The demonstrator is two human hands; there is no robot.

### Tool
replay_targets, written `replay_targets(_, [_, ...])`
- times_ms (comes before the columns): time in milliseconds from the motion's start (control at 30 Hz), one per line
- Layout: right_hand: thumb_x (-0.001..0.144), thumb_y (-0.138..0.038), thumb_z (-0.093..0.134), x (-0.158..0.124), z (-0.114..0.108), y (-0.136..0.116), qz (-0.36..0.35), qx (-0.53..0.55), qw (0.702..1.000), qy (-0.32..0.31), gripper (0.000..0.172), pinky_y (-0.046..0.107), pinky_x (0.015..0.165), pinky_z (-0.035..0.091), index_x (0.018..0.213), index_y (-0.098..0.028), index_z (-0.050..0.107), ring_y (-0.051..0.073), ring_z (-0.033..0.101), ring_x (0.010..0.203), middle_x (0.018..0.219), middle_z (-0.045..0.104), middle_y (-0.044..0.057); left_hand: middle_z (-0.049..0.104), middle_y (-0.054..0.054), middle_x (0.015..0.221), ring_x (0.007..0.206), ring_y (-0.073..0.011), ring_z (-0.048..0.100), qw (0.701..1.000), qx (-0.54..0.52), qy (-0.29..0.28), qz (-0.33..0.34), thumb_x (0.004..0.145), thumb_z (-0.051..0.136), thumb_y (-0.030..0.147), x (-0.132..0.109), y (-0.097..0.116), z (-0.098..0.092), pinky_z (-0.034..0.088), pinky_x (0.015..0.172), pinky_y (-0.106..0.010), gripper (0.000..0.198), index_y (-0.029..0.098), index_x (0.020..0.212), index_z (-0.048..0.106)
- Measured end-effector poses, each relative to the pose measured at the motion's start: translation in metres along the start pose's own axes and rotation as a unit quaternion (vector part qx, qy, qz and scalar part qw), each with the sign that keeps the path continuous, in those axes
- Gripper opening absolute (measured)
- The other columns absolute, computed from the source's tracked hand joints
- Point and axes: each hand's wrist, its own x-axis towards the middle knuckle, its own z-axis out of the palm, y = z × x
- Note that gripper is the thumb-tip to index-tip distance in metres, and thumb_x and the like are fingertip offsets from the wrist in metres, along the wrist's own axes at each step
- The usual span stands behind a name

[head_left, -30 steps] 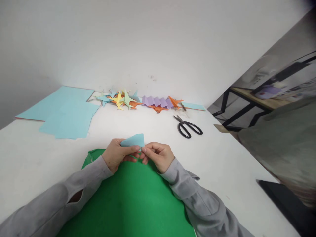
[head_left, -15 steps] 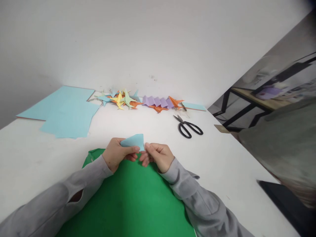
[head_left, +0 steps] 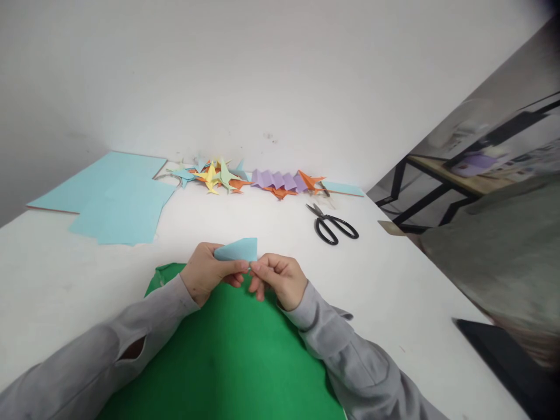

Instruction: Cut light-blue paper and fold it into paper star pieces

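Note:
A small folded piece of light blue paper is held up over the near part of the table, above a green cloth. My left hand pinches it from the left, thumb in front and fingers behind. At the paper's lower right corner, my right hand has its thumb and forefinger pressed together on the edge, close to the left thumb tip. The other right fingers curl loosely below. Part of the paper is hidden behind the left thumb.
Light blue sheets lie at the back left of the white table. Folded paper cranes and a pleated purple paper strip line the wall. Black-handled scissors rest right of centre. A dark flat object sits at the right edge.
My right thumb and forefinger have moved slightly down and left, from the paper's right edge to its lower corner. The blue paper has shifted a little to the right.

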Motion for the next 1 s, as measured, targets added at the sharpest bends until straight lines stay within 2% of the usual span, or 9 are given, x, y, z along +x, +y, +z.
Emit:
replay_targets(100, [0.059,-0.056,0.068,0.001,0.0,0.002,0.019,0.001,1.0,-0.004,0.043,0.02,0.033,0.042,0.056,-0.014,0.057,0.01,0.052,0.031,0.043,0.061,0.0,0.057,0.002,0.041,0.039,-0.0087,0.05,1.0,0.005,0.003,0.001,0.047,0.079,0.021,0.001,0.0,-0.001,0.043,0.04,-0.021,0.021,0.01,0.053,0.062])
replay_targets(333, [0.061,-0.051,0.069,-0.003,0.002,-0.003,-0.045,-0.06,0.997,-0.005,0.04,0.017,0.031,0.037,0.054,-0.015,0.056,0.007,0.048,0.029,0.041,0.06,-0.001,0.058,0.0,0.043,0.041,-0.0084,0.052,1.0,-0.007,-0.023,-0.003,0.051,0.078,0.024,0.002,-0.001,-0.002,0.043,0.04,-0.019,0.02,0.01,0.055,0.064])
replay_targets(533, [0.062,-0.049,0.07,-0.001,-0.002,-0.001,-0.065,-0.052,0.996,0.012,0.038,0.017,0.029,0.037,0.055,-0.014,0.057,0.007,0.048,0.028,0.041,0.06,-0.001,0.059,0.001,0.042,0.039,-0.0072,0.051,0.999,-0.031,0.01,-0.006,0.047,0.081,0.024,0.002,0.0,-0.004,0.043,0.039,-0.017,0.024,0.011,0.052,0.062])
replay_targets(767, [0.061,-0.047,0.072,0.005,-0.01,-0.001,-0.047,-0.018,0.999,0.014,0.036,0.016,0.028,0.036,0.055,-0.014,0.058,0.007,0.047,0.027,0.041,0.061,-0.001,0.058,-0.001,0.043,0.04,-0.0085,0.052,0.997,-0.07,0.013,0.022,0.057,0.076,0.034,0.006,0.006,-0.01,0.045,0.039,-0.018,0.028,0.01,0.054,0.061])
replay_targets(1000, [0.061,-0.047,0.071,0.004,-0.01,0.001,-0.042,-0.012,0.999,0.002,0.036,0.016,0.028,0.036,0.055,-0.014,0.059,0.007,0.048,0.027,0.042,0.061,0.0,0.051,0.001,0.045,0.039,-0.0098,0.05,0.994,-0.087,0.016,0.064,0.063,0.071,0.031,0.005,0.003,-0.013,0.041,0.032,-0.019,0.028,0.011,0.049,0.058])
